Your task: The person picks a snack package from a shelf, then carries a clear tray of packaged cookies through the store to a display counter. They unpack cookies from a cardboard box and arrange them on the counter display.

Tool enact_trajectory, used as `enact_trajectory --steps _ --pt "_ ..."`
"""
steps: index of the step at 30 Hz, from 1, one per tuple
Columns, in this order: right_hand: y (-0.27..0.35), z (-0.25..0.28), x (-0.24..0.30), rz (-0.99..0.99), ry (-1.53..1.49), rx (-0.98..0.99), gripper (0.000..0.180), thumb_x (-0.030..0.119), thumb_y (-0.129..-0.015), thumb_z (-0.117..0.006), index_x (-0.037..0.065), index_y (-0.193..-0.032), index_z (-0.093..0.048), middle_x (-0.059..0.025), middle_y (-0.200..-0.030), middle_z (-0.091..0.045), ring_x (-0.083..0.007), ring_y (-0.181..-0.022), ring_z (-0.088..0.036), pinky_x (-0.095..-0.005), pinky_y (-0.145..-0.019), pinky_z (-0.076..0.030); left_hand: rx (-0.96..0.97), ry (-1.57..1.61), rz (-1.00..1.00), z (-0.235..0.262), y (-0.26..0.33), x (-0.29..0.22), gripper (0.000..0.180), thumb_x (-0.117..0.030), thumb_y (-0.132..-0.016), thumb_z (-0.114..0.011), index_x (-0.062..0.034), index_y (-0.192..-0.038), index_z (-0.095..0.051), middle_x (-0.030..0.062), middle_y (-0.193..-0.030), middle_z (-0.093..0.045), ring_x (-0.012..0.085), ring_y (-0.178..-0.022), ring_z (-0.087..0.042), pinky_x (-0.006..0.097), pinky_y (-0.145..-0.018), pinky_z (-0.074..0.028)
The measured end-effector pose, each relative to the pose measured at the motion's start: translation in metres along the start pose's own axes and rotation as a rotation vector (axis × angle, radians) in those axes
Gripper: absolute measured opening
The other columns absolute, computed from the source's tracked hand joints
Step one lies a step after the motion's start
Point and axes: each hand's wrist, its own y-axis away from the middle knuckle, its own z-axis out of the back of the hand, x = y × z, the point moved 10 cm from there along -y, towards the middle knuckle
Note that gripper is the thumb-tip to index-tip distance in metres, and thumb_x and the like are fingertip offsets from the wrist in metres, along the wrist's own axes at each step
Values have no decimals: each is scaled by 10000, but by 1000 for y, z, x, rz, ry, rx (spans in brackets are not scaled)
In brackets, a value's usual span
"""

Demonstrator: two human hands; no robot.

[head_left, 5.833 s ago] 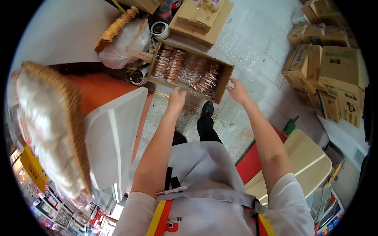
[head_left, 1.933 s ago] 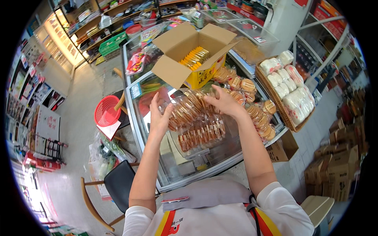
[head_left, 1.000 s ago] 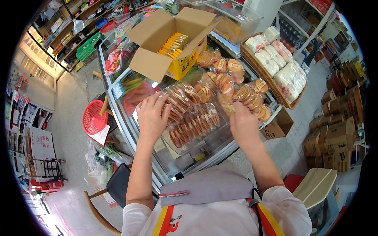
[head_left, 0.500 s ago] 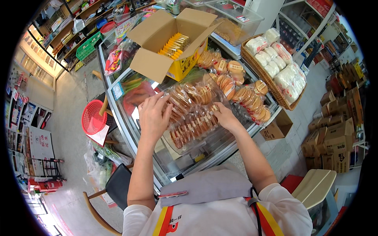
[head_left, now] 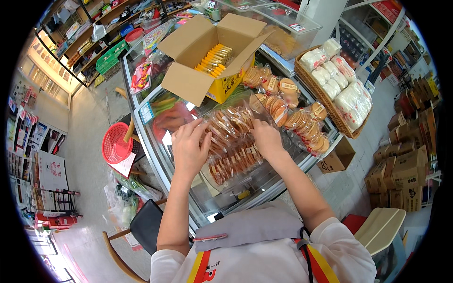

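Note:
Two rows of individually wrapped brown snacks, a far row (head_left: pixel 230 123) and a near row (head_left: pixel 234 163), stand on edge in a clear plastic tray (head_left: pixel 213 183). My left hand (head_left: pixel 191 145) rests at the left end of the far row, its fingers apart and bent against the wrappers. At the other end, my right hand (head_left: pixel 267 140) touches the same row with curved fingers, partly hidden by the hand itself. The snacks lie between the two hands. Just beyond the tray stands an open yellow-and-brown carton (head_left: pixel 188 81) with yellow-wrapped packets (head_left: pixel 214 60) inside.
Bagged round biscuits (head_left: pixel 304 126) lie right of the tray on the glass-topped case. A wicker basket (head_left: pixel 325 104) of white packages stands farther right. On the left are a red plastic basket (head_left: pixel 116 143) and a black-seated chair (head_left: pixel 147 227). Cardboard boxes (head_left: pixel 408 167) are stacked at right.
My right hand has shifted from the right end of the near row to that of the far row. My left hand stays by the far row's left end. The view has shifted slightly.

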Motion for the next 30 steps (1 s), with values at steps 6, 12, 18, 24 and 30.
enact_trajectory --steps 6,12,18,24,30 --pt "-16 -5 17 160 64 -64 311 5 -794 -538 13 -1102 -494 -216 -924 -575 -375 -812 -624 -414 -679 -529 -13 6 -11 3 0 -2 239 -145 -793 -639 -72 -1020 -639 75 -1101 -611 250 -999 -552 374 -843 -384" --pt "-15 8 16 102 -58 113 342 59 -844 -520 22 -1182 -497 -227 -1025 -591 -391 -896 -599 -440 -777 -494 -6 1 4 0 -2 -1 232 -140 -793 -637 -73 -1015 -642 77 -1096 -612 253 -988 -556 376 -838 -383" --pt "-10 62 69 218 -394 -9 307 141 -862 -545 17 -1142 -540 -223 -1043 -609 -378 -980 -578 -436 -830 -463 -20 -4 -4 -1 -4 -2 243 -151 -775 -653 -86 -1009 -648 66 -1082 -614 246 -971 -563 380 -846 -387" --pt "-32 40 46 101 -275 49 350 131 -821 -594 37 -1155 -551 -238 -981 -622 -398 -926 -594 -425 -826 -482 -19 0 -19 3 0 -2 228 -143 -787 -640 -75 -1005 -642 73 -1090 -612 253 -980 -558 380 -829 -388" --pt "-6 141 34 105 -347 -391 364 76 -802 -621 58 -1153 -529 -190 -932 -644 -358 -836 -633 -414 -726 -513 -56 9 10 1 2 6 237 -163 -771 -658 -97 -998 -647 47 -1069 -614 226 -960 -557 385 -825 -374"
